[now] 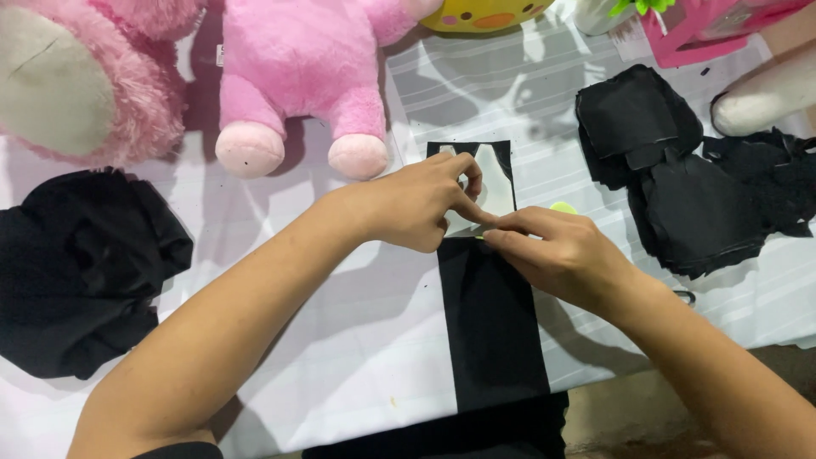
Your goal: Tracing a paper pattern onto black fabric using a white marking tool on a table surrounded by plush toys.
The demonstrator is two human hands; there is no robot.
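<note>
Black fabric strip runs from the near edge of the surface up toward the middle, where a pale paper pattern piece lies on its far end. Both hands meet right at the pattern's lower edge. The left hand curls over the paper, thumb and forefinger pinched together on it; the right hand comes in from the side with its fingers closed down on the same spot, pressing paper to cloth. A bit of yellow-green chalk or marker peeks out just behind the right hand (too hidden to name surely).

Doing this well seems to call for keeping the pattern flat and square to the strip, pinning it with one hand while the other works, so it cannot creep.

White striped cloth covers the surface. A bundle of black fabric sits at the left, a heap of cut black pieces at the right, and pink plush toys line the far side. Bare floor shows at the near right.
</note>
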